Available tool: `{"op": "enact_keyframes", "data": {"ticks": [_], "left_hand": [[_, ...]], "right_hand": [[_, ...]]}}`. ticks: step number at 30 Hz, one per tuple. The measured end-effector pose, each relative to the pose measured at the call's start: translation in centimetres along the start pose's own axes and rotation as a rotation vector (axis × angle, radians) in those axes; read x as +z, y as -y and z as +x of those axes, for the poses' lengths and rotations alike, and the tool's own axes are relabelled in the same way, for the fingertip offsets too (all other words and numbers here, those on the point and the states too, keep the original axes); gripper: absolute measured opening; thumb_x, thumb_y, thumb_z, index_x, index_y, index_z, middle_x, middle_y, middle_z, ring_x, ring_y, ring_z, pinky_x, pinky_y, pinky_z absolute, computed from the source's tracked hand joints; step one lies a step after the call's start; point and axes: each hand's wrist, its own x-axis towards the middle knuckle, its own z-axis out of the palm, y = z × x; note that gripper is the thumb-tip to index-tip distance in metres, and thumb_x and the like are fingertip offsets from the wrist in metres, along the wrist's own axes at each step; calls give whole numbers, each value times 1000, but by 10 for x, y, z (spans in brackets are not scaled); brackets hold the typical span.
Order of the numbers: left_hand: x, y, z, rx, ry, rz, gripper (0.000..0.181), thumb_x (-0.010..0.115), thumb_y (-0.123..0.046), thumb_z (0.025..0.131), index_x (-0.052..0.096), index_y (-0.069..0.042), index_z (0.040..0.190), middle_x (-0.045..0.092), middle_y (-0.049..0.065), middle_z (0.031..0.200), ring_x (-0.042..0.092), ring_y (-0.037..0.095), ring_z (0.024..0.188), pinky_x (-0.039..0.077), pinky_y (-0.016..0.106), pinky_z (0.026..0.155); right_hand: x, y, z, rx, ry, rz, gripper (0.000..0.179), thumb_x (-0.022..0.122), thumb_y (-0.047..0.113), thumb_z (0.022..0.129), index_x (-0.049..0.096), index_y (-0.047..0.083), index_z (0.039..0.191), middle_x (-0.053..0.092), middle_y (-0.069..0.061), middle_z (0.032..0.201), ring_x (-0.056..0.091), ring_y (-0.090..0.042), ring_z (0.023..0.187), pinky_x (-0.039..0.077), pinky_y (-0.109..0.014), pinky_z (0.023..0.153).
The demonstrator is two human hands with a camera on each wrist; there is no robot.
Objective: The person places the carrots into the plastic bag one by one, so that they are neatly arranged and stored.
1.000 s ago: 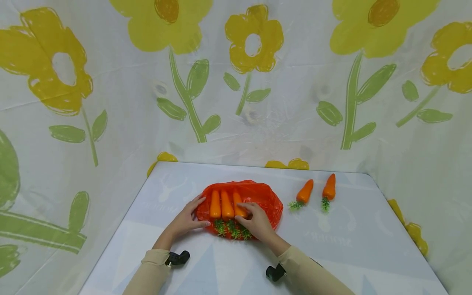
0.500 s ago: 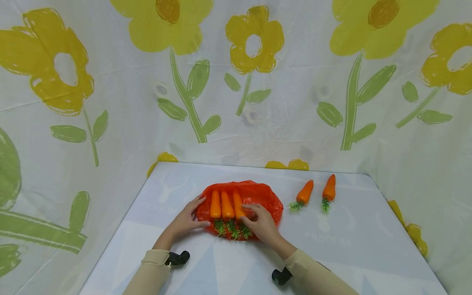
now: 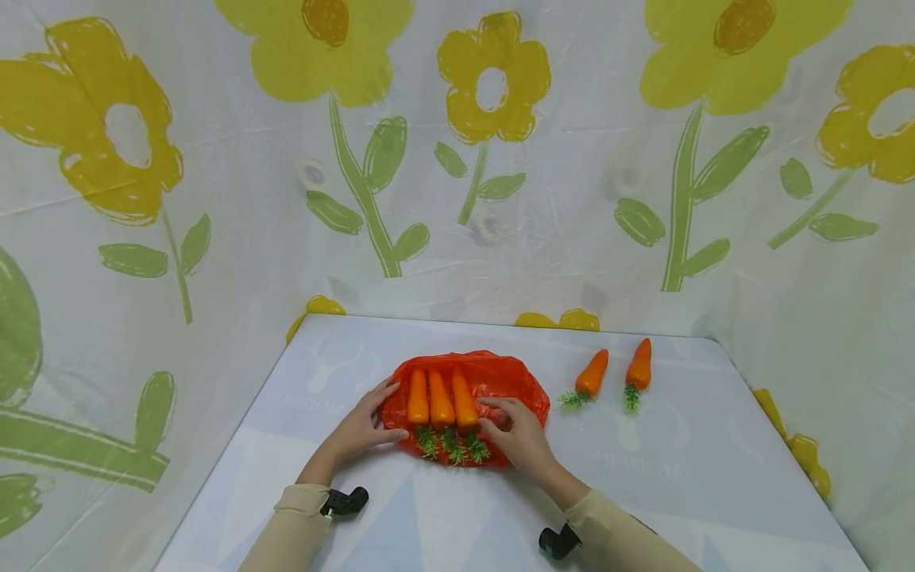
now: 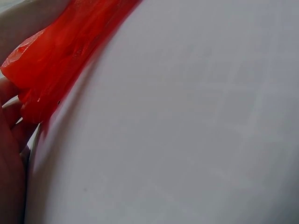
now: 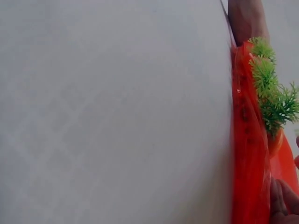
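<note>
In the head view a crumpled red plastic bag (image 3: 522, 389) lies spread on the table. Three toy carrots lie side by side on it, green tops towards me: the left carrot (image 3: 418, 401), the middle carrot (image 3: 439, 401) and the right carrot (image 3: 465, 407). My left hand (image 3: 355, 429) rests against the bag's left edge, thumb and fingers spread apart. Beside the right carrot is my right hand (image 3: 518, 433), thumb and forefinger apart, with no carrot between them. In the left wrist view, fingers (image 4: 14, 112) touch the red plastic.
Two more carrots lie at the back right of the table, one carrot (image 3: 592, 373) tilted and another carrot (image 3: 639, 365) nearly straight. A flower-printed curtain (image 3: 557, 199) stands behind and beside the white table (image 3: 643, 477).
My right hand has moved slightly right, off the right carrot, which now shows more fully. That carrot's lower end has shifted a little. My left hand has stayed in place.
</note>
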Motion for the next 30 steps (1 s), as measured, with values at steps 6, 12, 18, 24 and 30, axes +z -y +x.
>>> {"op": "enact_keyframes", "data": {"ticks": [6,12,18,24,30], "left_hand": [[0,-1,0,-5,2,2,98,86,-43,80,36,-11,159,19,9,169,21,42,151,22,66,117],[-1,-1,0,-8,1,4,97,86,-42,81,36,-12,159,20,10,169,23,43,150,23,67,116],[0,0,0,-12,0,5,98,85,-43,81,35,-15,160,19,11,169,24,44,150,24,68,116],[0,1,0,-19,0,3,98,85,-44,80,35,-16,160,19,9,169,22,43,151,22,67,116],[0,1,1,-38,11,2,99,85,-45,80,35,-16,160,18,7,170,20,41,152,21,67,117]], "right_hand": [[-5,-10,-2,-51,-62,-21,36,75,22,94,71,16,129,65,-6,106,54,-12,75,50,-25,65],[-10,-13,-4,-89,-91,-6,36,76,20,93,72,12,128,61,-2,94,54,-11,69,49,-25,60],[-15,-13,-7,-63,-103,-5,35,77,17,92,72,16,127,59,-2,91,54,-12,69,49,-24,59],[-21,-17,-9,-59,-119,-4,34,76,18,93,72,15,127,63,-1,95,55,-11,69,51,-24,61],[-27,-24,-12,-104,-181,-9,35,77,13,91,72,10,125,66,-1,96,57,-9,72,53,-24,64]]}}
